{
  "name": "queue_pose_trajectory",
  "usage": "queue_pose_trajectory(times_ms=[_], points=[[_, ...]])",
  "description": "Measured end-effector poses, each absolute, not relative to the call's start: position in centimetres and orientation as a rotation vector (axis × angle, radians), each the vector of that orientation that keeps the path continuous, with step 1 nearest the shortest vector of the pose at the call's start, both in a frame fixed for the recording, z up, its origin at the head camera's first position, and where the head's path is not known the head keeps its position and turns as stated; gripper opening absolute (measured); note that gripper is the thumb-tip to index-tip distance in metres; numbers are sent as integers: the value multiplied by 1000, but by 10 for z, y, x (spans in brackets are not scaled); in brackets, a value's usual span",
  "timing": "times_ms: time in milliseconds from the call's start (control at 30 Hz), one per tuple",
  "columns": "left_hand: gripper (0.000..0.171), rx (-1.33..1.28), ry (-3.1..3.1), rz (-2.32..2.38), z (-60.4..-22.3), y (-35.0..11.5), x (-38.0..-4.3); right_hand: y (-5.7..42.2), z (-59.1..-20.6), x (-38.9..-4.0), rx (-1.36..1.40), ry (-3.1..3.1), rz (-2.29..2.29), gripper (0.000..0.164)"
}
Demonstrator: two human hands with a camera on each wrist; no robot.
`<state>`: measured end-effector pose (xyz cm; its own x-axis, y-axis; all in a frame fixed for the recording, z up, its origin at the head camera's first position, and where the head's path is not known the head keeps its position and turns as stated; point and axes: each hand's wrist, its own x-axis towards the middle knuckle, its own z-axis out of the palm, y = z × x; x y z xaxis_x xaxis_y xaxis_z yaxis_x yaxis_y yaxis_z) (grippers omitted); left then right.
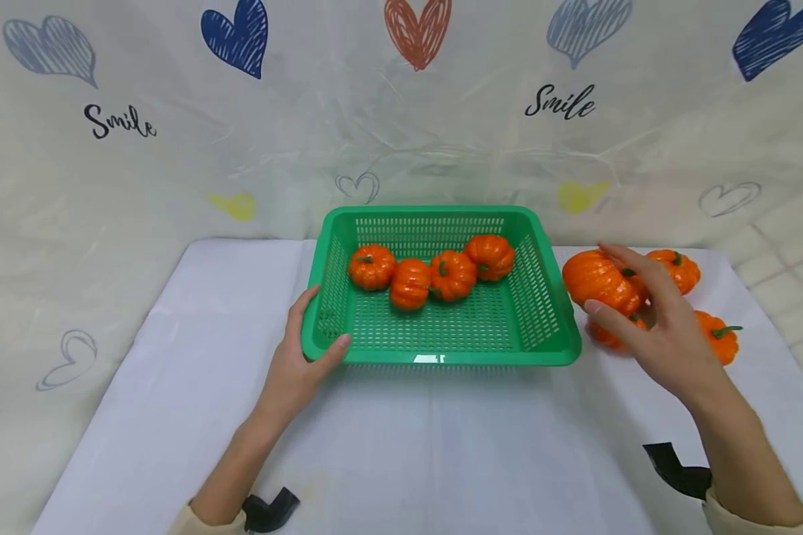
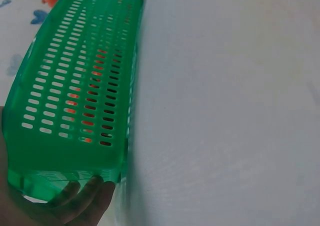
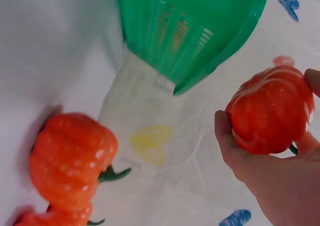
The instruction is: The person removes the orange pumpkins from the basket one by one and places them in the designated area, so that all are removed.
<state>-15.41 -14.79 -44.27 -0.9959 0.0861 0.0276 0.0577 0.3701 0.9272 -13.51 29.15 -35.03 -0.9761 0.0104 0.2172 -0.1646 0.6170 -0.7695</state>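
Observation:
My left hand [image 1: 301, 368] grips the near left corner of a green plastic basket [image 1: 435, 359], thumb over the rim. In the left wrist view, its fingers [image 2: 90, 198] lie against the basket's slotted outer end. Inside the basket, several small orange pumpkins [image 1: 410, 284] sit in a loose row toward the back. To the right of the basket my right hand [image 1: 669, 334] holds another orange pumpkin [image 1: 595, 281] between thumb and fingers. The right wrist view shows this pumpkin [image 3: 270, 111] raised above the others, its green stem [image 3: 293, 148] toward the palm.
More orange pumpkins lie on the white cloth around my right hand, one [image 1: 717, 338] right of the wrist and one [image 1: 676, 269] behind the fingers. Another pumpkin [image 1: 605, 338] is partly hidden under the held one. A sheet printed with hearts [image 1: 418, 33] rises behind the table.

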Motion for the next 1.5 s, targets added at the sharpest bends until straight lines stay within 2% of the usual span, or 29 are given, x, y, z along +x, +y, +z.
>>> queue_pose_trajectory(times_ms=[300,433,1300,1500], points=[[84,126,2576,1750,-443,-148,-153,328,-358,-110,-43,-2547,1148,100],[84,131,2579,1751,-442,-148,-153,346,-363,-102,-164,-2552,1121,106],[83,160,2569,1758,-445,-148,-156,395,-403,-61,-883,-2647,745,91],[83,148,2576,1747,-445,-148,-156,409,-418,-56,-885,-2735,725,92]])
